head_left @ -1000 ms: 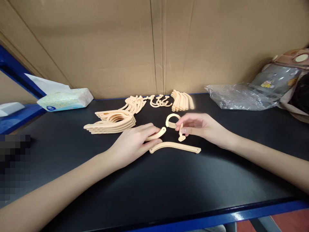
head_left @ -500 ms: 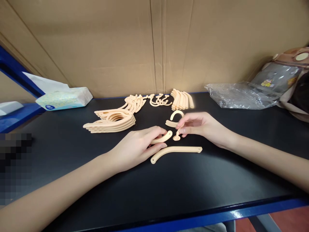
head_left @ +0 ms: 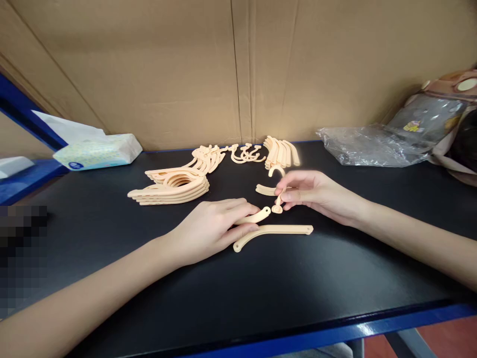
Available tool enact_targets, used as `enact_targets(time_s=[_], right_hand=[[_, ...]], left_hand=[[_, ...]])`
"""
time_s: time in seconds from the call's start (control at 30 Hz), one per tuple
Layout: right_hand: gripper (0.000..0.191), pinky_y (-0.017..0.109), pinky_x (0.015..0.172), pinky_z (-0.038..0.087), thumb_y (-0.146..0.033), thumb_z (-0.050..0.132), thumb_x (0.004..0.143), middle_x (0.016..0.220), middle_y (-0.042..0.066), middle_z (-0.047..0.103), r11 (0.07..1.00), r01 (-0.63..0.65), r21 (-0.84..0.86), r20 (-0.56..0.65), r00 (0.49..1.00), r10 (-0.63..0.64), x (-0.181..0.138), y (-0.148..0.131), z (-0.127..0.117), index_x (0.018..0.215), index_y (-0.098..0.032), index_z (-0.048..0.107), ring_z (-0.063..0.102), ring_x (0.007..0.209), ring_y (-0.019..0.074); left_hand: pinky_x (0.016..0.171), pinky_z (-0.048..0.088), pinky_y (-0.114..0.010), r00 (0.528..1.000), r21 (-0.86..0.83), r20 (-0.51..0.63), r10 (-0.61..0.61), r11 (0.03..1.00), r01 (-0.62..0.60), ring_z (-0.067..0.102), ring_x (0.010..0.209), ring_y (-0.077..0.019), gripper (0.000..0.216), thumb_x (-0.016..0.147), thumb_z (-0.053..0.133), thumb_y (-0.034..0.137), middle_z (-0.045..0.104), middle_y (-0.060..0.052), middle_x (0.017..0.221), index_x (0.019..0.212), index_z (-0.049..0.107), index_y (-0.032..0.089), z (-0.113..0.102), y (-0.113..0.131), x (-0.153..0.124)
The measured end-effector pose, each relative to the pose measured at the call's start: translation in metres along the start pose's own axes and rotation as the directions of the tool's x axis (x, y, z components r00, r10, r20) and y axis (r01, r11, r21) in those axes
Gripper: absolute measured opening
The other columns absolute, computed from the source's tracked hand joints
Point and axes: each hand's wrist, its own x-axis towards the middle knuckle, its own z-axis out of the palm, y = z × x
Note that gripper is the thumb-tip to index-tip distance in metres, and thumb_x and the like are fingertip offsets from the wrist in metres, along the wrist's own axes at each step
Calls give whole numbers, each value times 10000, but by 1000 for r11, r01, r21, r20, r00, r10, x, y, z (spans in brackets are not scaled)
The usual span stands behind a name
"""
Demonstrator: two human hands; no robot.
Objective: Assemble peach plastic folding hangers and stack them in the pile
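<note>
Between the thumb and fingers of my left hand [head_left: 214, 228] is a curved, cream-coloured hanger arm [head_left: 261, 215]; its holed end sticks out to the right. My right hand [head_left: 313, 194] pinches a hanger hook [head_left: 278, 205] by its shank, the round base pointing down close to that holed end. Whether the two pieces touch I cannot tell. On the table in front of my fingers lies a loose hanger arm [head_left: 276, 229] with a hole at each end. Another hanger arm [head_left: 264, 190] lies behind the hook, partly covered by my right hand.
Stacked hanger pieces [head_left: 171, 189] lie at the back left, beside a bunch of curved pieces [head_left: 208, 158]. Several loose hooks [head_left: 246, 153] and more hanger arms [head_left: 281, 151] are along the back. A tissue pack [head_left: 99, 151], a clear plastic bag [head_left: 372, 146] and a bottle [head_left: 425, 117] flank them.
My right hand has turned the hook slightly and shifted it a little to the right and up. The hanger arm in my left hand has swung slightly, its holed end now lower and farther right.
</note>
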Motion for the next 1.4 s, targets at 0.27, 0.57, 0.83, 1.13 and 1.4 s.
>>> enact_targets(time_s=[0.27,0.57,0.83,1.13,1.4], right_hand=[[140,200,739,553,-245,780,744,838,-27,722,998,-33,48,-1,999,33,1,3,1,865,-226,711,685,799,90],[208,260,697,572,-310,786,730,826,5,719,1000,-12,-21,-6,1000,12,0,5,3,920,-231,761,655,714,103],[177,202,503,525,-320,789,714,682,-11,643,998,-8,-65,-22,1000,7,0,3,8,828,-189,755,568,592,83],[178,225,530,543,-313,773,716,686,0,643,990,2,-141,-83,996,-14,-2,4,10,830,-177,764,553,570,82],[189,239,538,547,-329,781,696,662,-10,645,986,-3,-167,-112,994,-16,-2,3,11,807,-178,764,553,531,76]], left_hand=[[617,384,-197,999,-31,-22,23,999,-24,564,710,-112,217,988,466,339,575,-1,838,1091,561,173,4,-2,0],[632,378,-214,999,-47,-41,22,999,-24,550,749,-123,205,989,471,311,558,-7,845,1117,559,178,6,-3,-3],[667,388,-207,995,-55,-89,46,997,-51,537,776,-120,161,973,511,264,557,-8,855,1096,559,170,7,-5,-3],[672,401,-222,990,16,-112,86,996,-84,541,757,-130,143,964,524,245,558,-11,827,1050,569,141,8,-5,-2],[692,420,-232,985,60,-134,109,993,-102,564,790,-139,149,959,528,233,590,-32,872,1044,594,129,9,-4,-2]])
